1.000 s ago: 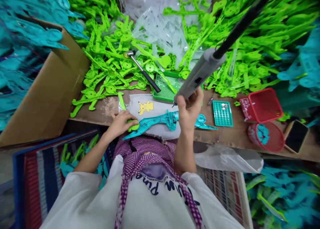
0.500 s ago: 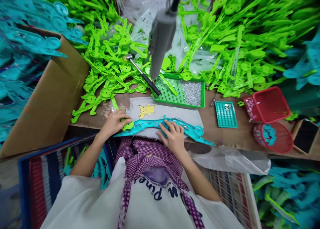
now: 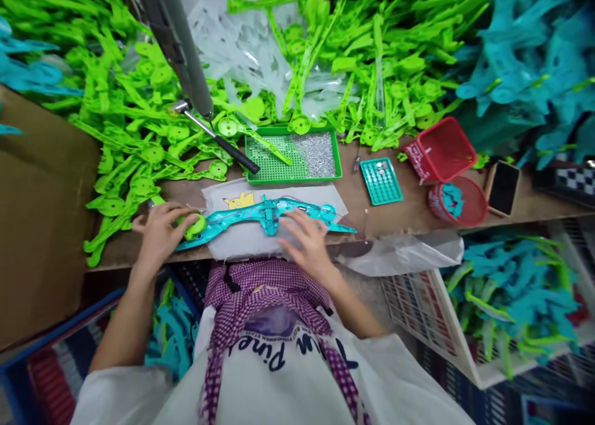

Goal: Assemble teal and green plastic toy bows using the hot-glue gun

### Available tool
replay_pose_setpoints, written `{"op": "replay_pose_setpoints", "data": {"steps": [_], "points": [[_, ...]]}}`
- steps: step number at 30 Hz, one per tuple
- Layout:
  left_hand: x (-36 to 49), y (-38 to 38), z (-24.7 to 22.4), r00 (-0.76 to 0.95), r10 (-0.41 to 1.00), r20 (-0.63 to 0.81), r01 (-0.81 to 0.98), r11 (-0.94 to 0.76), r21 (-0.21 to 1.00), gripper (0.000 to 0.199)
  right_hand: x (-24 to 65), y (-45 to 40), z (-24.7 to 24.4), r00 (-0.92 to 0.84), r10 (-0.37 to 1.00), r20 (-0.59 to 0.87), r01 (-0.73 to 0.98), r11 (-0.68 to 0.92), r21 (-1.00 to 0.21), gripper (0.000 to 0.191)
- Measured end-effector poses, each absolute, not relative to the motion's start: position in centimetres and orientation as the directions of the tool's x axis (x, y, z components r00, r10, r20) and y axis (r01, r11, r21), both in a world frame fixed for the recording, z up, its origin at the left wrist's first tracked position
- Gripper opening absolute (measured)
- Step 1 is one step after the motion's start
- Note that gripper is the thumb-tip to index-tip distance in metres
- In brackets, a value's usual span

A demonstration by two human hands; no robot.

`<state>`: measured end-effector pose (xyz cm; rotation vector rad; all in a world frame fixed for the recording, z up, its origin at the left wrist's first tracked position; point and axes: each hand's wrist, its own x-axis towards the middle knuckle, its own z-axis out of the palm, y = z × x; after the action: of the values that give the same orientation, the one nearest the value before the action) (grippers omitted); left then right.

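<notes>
Driver (image 3: 188, 59) swung left; frame (image 3: 268, 214) crosswise.

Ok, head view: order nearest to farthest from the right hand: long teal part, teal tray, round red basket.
1. Long teal part: at the right hand; contact unclear.
2. Teal tray: to the right.
3. Round red basket: farther right.

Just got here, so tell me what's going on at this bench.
A person's left hand is on a round green piece near one end of a long blue part, which lies across a grey cloth. The right hand, spread open, is near the part's middle; contact is unclear. A grey tool hangs beyond the cloth.
</notes>
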<state>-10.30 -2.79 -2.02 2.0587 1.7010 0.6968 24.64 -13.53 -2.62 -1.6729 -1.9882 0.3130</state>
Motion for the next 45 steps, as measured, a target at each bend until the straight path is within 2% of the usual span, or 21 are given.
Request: {"op": "replay_pose_setpoints", "data": {"steps": [2, 4, 6, 9, 12, 16, 18, 20, 22, 24, 26, 28, 32, 34, 36, 37, 39, 42, 45], "points": [[-9.6, -4.0, -1.3, 0.079, 0.971, 0.227, 0.844, -0.186, 0.503, 0.031, 29.8, -15.6, -2.4, 0.177, 0.946, 0.271, 0.86, -0.015, -0.511, 0.034], [-8.1, -5.4, 0.0, 0.049, 0.951, 0.305, 0.852, -0.199, 0.484, 0.036, 35.1, -17.4, -2.8, 0.39, 0.893, 0.225, 0.83, -0.235, -0.506, 0.038], [-5.7, -6.5, 1.3, 0.064, 0.94, 0.336, 0.81, -0.246, 0.533, 0.033, 39.2, -18.6, -3.5, 0.45, 0.885, 0.12, 0.818, -0.355, -0.454, 0.042], [-0.5, -7.2, 2.7, 0.125, 0.929, 0.348, 0.669, -0.338, 0.662, 0.019, 42.0, -19.3, -4.4, 0.339, 0.94, 0.042, 0.862, -0.293, -0.413, 0.041], [5.0, -6.4, 4.1, 0.305, 0.887, 0.347, 0.484, -0.458, 0.746, 0.016, 42.2, -19.1, -4.4, 0.189, 0.982, 0.006, 0.921, -0.175, -0.348, 0.037], [11.3, -4.9, 6.8, 0.631, 0.693, 0.349, 0.304, -0.635, 0.71, 0.018, 41.7, -18.7, -3.5, 0.121, 0.988, -0.091, 0.985, -0.131, -0.109, 0.034], [14.0, -4.8, 7.6, 0.66, 0.646, 0.383, 0.239, -0.665, 0.708, 0.019, 41.7, -18.6, -3.2, 0.106, 0.986, -0.131, 0.993, -0.113, -0.046, 0.03], [16.4, -5.1, 7.3, 0.672, 0.625, 0.397, 0.152, -0.641, 0.752, 0.022, 42.0, -18.5, -3.0, 0.085, 0.984, -0.159, 0.995, -0.092, -0.033, 0.025], [18.2, -5.6, 6.0, 0.755, 0.54, 0.372, 0.079, -0.638, 0.766, 0.026, 42.2, -18.2, -2.4, 0.046, 0.981, -0.188, 0.997, -0.056, -0.048, 0.02], [19.4, -6.1, 4.3, 0.824, 0.44, 0.356, 0.054, -0.687, 0.724, 0.037, 41.9, -17.8, -1.1, 0.011, 0.985, -0.175, 0.994, -0.03, -0.105, 0.015], [19.8, -6.1, 2.8, 0.851, 0.392, 0.35, 0.059, -0.733, 0.677, 0.055, 40.8, -17.3, 0.7, -0.019, 0.996, -0.09, 0.974, -0.002, -0.227, 0.012], [19.7, -5.7, 1.7, 0.856, 0.393, 0.335, 0.081, -0.742, 0.665, 0.061, 39.2, -16.2, 2.8, -0.042, 0.999, 0.031, 0.928, 0.051, -0.369, 0.01], [18.5, -3.9, 0.7, 0.812, 0.523, 0.258, 0.192, -0.657, 0.729, 0.036, 37.9, -12.3, 5.0, -0.079, 0.987, 0.138, 0.756, 0.15, -0.638, 0.013], [17.6, -3.0, 0.5, 0.762, 0.604, 0.234, 0.246, -0.604, 0.758, 0.028, 38.7, -10.3, 4.8, 0.039, 0.984, 0.172, 0.629, 0.11, -0.77, 0.02], [16.7, -2.4, 0.3, 0.717, 0.659, 0.227, 0.276, -0.567, 0.776, 0.025, 40.0, -8.7, 3.9, 0.245, 0.949, 0.197, 0.544, 0.033, -0.838, 0.027], [16.3, -2.2, 0.2, 0.699, 0.679, 0.222, 0.286, -0.55, 0.785, 0.024, 40.7, -7.9, 3.3, 0.317, 0.927, 0.202, 0.529, 0.003, -0.849, 0.029], [15.7, -1.9, -0.1, 0.67, 0.713, 0.206, 0.294, -0.51, 0.808, 0.022, 41.7, -6.4, 2.2, 0.343, 0.921, 0.184, 0.565, -0.046, -0.824, 0.028], [15.0, -1.7, -0.4, 0.633, 0.748, 0.2, 0.273, -0.457, 0.846, 0.021, 43.3, -3.7, 0.8, 0.368, 0.92, 0.134, 0.734, -0.199, -0.649, 0.019], [14.4, -1.6, -0.8, 0.557, 0.799, 0.227, 0.267, -0.431, 0.862, 0.02, 44.9, -0.7, 0.0, 0.484, 0.864, 0.139, 0.794, -0.366, -0.486, 0.02]]}}
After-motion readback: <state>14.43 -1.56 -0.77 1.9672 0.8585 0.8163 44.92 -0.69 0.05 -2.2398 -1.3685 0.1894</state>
